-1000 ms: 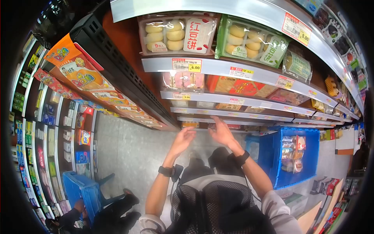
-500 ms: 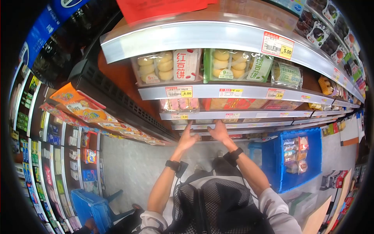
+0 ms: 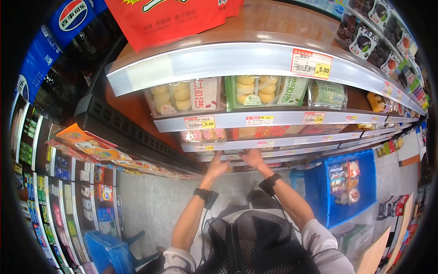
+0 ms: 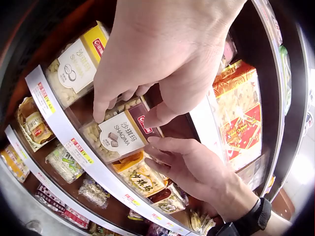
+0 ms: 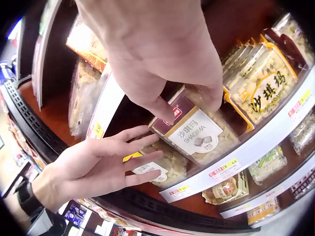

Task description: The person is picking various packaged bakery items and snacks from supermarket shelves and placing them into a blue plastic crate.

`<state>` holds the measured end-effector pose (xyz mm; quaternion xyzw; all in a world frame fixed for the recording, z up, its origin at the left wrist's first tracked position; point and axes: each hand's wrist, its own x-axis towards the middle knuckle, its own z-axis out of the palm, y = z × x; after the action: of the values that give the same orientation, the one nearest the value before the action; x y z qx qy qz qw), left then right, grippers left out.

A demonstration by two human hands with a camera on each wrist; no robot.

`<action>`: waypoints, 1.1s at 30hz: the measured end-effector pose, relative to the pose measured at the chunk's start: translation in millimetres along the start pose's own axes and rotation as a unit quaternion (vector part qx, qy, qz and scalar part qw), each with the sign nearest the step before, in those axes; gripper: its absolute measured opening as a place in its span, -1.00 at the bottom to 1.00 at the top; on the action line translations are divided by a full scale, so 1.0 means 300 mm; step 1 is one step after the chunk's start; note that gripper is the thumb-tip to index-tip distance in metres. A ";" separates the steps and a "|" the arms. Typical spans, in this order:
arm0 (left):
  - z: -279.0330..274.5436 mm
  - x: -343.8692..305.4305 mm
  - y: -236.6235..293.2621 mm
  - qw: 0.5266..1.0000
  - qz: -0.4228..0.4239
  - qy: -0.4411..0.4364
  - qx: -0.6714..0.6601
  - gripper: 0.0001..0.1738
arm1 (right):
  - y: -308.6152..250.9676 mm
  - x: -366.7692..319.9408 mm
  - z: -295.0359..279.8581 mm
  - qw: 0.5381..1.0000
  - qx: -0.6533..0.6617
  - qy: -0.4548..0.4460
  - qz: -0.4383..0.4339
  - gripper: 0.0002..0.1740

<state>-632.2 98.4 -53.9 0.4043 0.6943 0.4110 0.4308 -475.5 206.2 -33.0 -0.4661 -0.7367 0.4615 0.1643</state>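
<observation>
A brown-labelled Shaqima pack stands on a shelf between a yellow-labelled pack and an orange pack. My left hand reaches in from the left. Its straight, spread fingers lie over the yellow-labelled pack, with the tips at the brown pack's edge. My right hand touches the brown pack's top and right side, fingers fairly straight. In the head view the hands hide the pack.
Curved shelf rails with price tags stack above the hands and hold bean-cake packs. A blue crate of snack packs stands at right on the tiled aisle floor. Another blue crate sits lower left. More shelves line the left.
Both hands have moved forward from the open aisle into the shelf, up to the packs. The head view has tilted upward, so higher shelves now show.
</observation>
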 end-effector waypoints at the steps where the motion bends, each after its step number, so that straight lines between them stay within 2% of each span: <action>1: -0.002 0.001 -0.008 1.000 0.002 -0.001 0.001 -0.30 | -0.014 -0.003 -0.006 1.000 0.004 -0.009 0.016 -0.51; 4: -0.010 -0.018 0.023 0.999 0.027 0.010 -0.036 -0.38 | -0.029 -0.004 -0.008 1.000 0.000 -0.013 0.027 -0.50; 6: -0.017 -0.039 0.062 0.997 -0.031 -0.018 -0.061 -0.42 | -0.012 0.003 0.007 0.999 0.002 -0.021 0.035 -0.48; 8: -0.020 -0.043 0.062 0.996 -0.045 -0.010 -0.070 -0.44 | 0.039 0.013 0.051 0.996 -0.016 0.065 -0.053 -0.56; 10: -0.016 -0.040 0.032 0.995 -0.059 -0.001 -0.081 -0.46 | 0.042 0.007 0.056 0.995 -0.031 0.073 -0.053 -0.58; 12: -0.006 -0.040 -0.007 0.993 -0.001 0.018 -0.114 -0.41 | 0.063 0.006 0.063 0.994 -0.046 0.083 -0.053 -0.59; 15: -0.004 -0.068 -0.010 0.985 0.000 -0.012 -0.171 -0.30 | 0.098 0.008 0.078 0.993 -0.039 0.088 -0.076 -0.56; 18: -0.009 -0.081 -0.024 0.994 0.014 -0.041 -0.097 -0.21 | 0.039 -0.031 0.052 0.991 -0.039 0.107 -0.066 -0.52; 20: -0.015 -0.090 -0.028 0.995 0.008 -0.049 -0.090 -0.21 | 0.022 -0.044 0.046 0.996 -0.053 0.063 -0.017 -0.48; 24: -0.023 -0.120 -0.027 0.996 0.014 -0.054 -0.070 -0.18 | 0.017 -0.061 0.053 0.994 -0.073 0.078 -0.020 -0.50; 27: -0.016 -0.120 -0.042 0.994 0.013 -0.056 -0.089 -0.15 | 0.008 -0.065 0.055 0.995 -0.059 0.081 -0.025 -0.51; 29: -0.015 -0.120 -0.037 0.994 0.016 -0.058 -0.093 -0.14 | 0.002 -0.060 0.058 0.996 -0.060 0.067 0.016 -0.51; 33: -0.011 -0.112 -0.033 0.992 0.014 -0.056 -0.108 -0.10 | 0.009 -0.053 0.069 0.995 -0.061 0.076 0.005 -0.51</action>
<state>-627.3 63.6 -53.1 0.3872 0.6150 0.4662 0.5045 -479.7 182.3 -43.2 -0.5127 -0.7466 0.3794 0.1892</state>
